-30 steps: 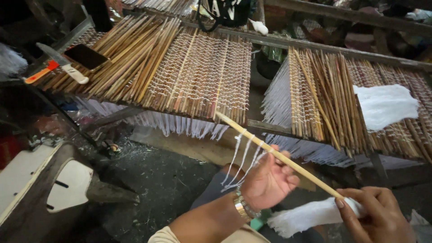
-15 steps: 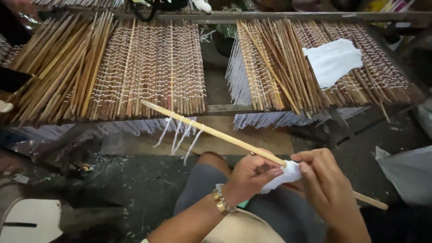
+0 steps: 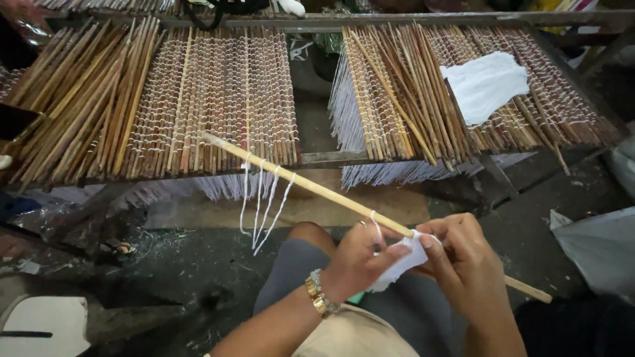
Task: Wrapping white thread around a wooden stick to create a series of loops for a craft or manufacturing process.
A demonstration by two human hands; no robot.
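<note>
Bamboo stick (image 3: 311,186), long, pale and smooth, slants across the lap, gripped by both hands. Left hand (image 3: 360,261) and right hand (image 3: 463,264) pinch a white cloth (image 3: 400,261) around it. White threads (image 3: 264,205) dangle from it. Beyond, woven stick mats (image 3: 211,99) lie on a rack, above a dark, littered floor (image 3: 165,264).

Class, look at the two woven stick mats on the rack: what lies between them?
In the head view, an open gap separates the left mat from the right mat; only the rack's front rail crosses it, with dark floor showing through.
</note>
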